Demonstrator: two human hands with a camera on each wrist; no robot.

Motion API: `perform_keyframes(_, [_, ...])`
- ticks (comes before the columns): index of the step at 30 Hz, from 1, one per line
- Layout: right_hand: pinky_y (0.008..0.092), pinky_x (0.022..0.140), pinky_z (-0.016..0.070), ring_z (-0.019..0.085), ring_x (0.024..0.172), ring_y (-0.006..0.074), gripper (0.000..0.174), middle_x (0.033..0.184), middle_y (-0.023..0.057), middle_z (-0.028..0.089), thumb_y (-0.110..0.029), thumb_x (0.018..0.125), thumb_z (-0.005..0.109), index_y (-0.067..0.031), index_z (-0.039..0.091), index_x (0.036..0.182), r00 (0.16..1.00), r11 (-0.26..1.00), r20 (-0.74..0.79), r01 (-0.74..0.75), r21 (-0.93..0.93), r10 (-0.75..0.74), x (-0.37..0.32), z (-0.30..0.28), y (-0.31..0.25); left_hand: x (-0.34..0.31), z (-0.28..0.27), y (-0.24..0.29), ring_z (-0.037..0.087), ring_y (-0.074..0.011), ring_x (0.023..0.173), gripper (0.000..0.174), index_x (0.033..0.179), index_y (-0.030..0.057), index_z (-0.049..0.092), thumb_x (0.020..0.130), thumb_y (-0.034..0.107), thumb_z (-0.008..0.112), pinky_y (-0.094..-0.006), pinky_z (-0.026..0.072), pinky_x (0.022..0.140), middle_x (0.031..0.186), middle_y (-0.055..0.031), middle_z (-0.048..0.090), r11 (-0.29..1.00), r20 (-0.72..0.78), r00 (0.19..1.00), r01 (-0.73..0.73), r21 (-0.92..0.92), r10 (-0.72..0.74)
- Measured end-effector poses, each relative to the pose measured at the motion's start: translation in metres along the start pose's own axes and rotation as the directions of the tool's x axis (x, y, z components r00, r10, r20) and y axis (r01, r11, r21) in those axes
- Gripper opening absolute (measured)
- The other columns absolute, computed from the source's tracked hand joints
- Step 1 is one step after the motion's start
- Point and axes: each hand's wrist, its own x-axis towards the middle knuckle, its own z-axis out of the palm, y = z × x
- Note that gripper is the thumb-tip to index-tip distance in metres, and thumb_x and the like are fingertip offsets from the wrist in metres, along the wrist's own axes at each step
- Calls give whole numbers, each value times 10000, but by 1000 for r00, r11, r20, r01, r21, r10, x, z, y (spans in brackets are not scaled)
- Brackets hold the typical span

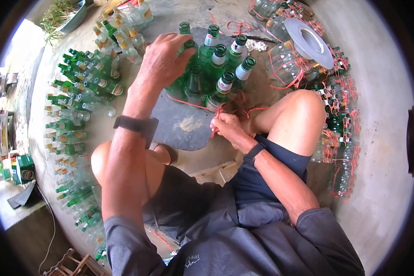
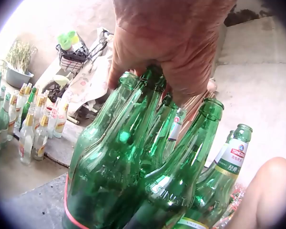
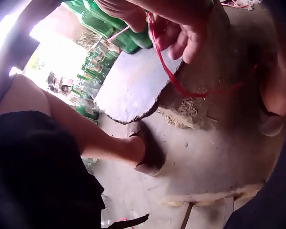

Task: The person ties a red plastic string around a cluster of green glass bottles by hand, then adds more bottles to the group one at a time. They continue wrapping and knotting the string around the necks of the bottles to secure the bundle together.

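Observation:
A cluster of green glass beer bottles [image 1: 195, 87] stands upright on a dark stone slab [image 1: 170, 122], with red plastic string [image 1: 188, 103] running round its lower part. My left hand [image 1: 163, 57] is over the cluster's left side, thumb and fingers around the mouth of one green bottle [image 2: 119, 157]. That bottle's mouth is partly hidden under the palm. Low at the cluster's near right, my right hand [image 1: 232, 130] pinches the red string. In the right wrist view, a loose length of string [image 3: 164, 67] hangs from the fingers of this hand [image 3: 181, 28].
Rows of green and clear bottles [image 1: 78, 110] cover the floor on the left. String-tied bundles of bottles [image 1: 340, 119] line the right wall. A grey tape-like roll [image 1: 309, 43] lies on a bundle of clear bottles [image 1: 283, 64]. The person's bent knee [image 1: 303, 106] is beside the slab.

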Motion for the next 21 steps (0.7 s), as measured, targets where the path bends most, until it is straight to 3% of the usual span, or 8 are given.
perform_keyframes(4, [303,737,571,688,840,134,231,884,53,698,-249,1008,623,-21,655,994,995,989,58,-84,122,78,-9,-3,-1,1,-3,0,624,-393,1252,329,1283,77,697,998,239,686,-467,504,1061,1250,-191,713,1000,29,1000,-6,-11,6])
perform_keyframes(7, [281,642,559,688,784,131,226,872,67,685,-243,1014,600,-21,644,1019,991,965,55,-130,229,120,-18,-3,-14,0,-5,3,622,-384,1264,341,1307,69,681,1004,226,681,-462,500,1067,1276,-189,709,1000,43,999,5,5,-5])
perform_keyframes(10, [277,533,519,651,680,116,234,834,62,656,-241,1022,580,-15,637,1028,975,967,93,-213,137,201,-25,-5,-27,-1,-4,1,620,-384,1267,342,1310,71,682,1005,225,679,-457,497,1072,1275,-190,710,1000,29,1000,-11,-8,12])
perform_keyframes(12, [318,487,504,645,663,121,245,788,48,633,-255,1019,554,-25,599,947,998,999,55,-31,-29,32,-27,-4,-25,-2,-6,-1,619,-385,1270,343,1311,72,684,1005,227,679,-455,494,1076,1278,-190,709,1000,25,1000,-15,-17,15])
perform_keyframes(15, [386,535,511,656,650,191,269,739,109,645,-248,1014,545,2,610,936,998,995,68,20,-101,-13,-32,-2,-26,-3,-9,2,618,-381,1276,338,1308,74,690,1005,223,680,-448,492,1080,1286,-187,707,1000,-5,1000,-14,2,14])
perform_keyframes(16, [386,535,511,656,650,191,269,739,109,645,-248,1014,545,2,610,936,998,996,61,18,-93,-12,-33,-2,-23,-4,-11,4,619,-377,1280,333,1305,75,695,1004,216,682,-443,492,1080,1291,-185,706,999,-34,999,-10,30,11])
perform_keyframes(18, [265,497,490,583,609,90,288,785,29,636,-280,1050,540,-14,643,1010,989,970,64,144,-196,-134,-32,-2,-16,-7,-13,10,633,-357,1253,308,1283,69,706,994,176,693,-435,504,1054,1275,-170,713,991,-101,992,-61,117,73])
perform_keyframes(21, [277,544,511,590,624,96,271,804,39,654,-246,1037,544,1,649,1007,988,969,102,135,-205,-116,-29,-6,-10,-14,-26,25,692,-311,1084,246,1211,31,714,980,117,710,-403,536,952,1142,-151,737,988,-223,970,-72,135,101])
